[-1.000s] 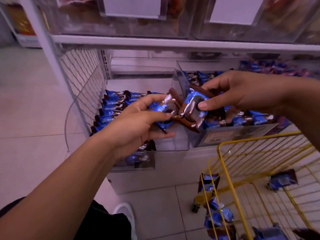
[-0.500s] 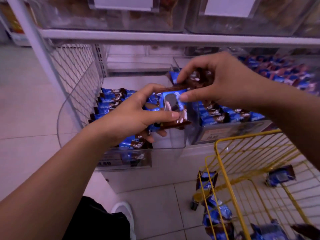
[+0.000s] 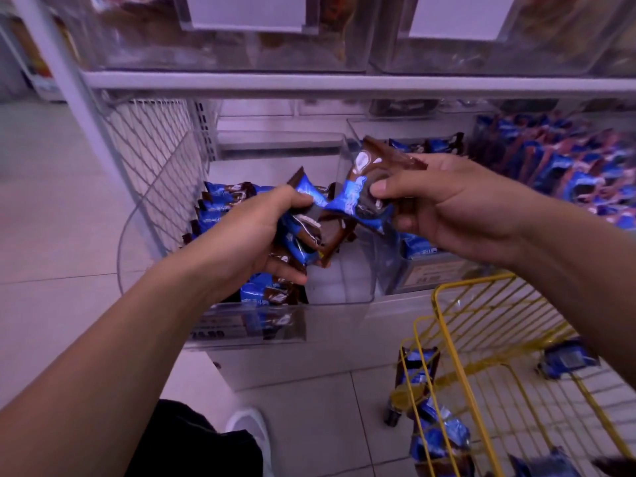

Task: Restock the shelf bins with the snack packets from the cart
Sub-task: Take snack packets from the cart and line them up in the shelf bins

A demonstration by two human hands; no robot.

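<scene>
Both hands grip blue-brown packets above the clear bin's point(image 3: 344, 297) front edge: left hand point(image 3: 247, 239) clutches a bunch point(image 3: 303, 235), right hand point(image 3: 447, 201) pinches 1 packet point(image 3: 361, 187); bin's right half bare; label blurred.

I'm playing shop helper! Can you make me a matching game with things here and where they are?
Things:
1. left hand
2. right hand
3. yellow cart
4. white label

Places:
A. bottom right, on the floor
B. top shelf bin front
C. over the left clear bin, holding packets
D. holding a packet above the bins' divider

Pairs: 1-C, 2-D, 3-A, 4-B
</scene>
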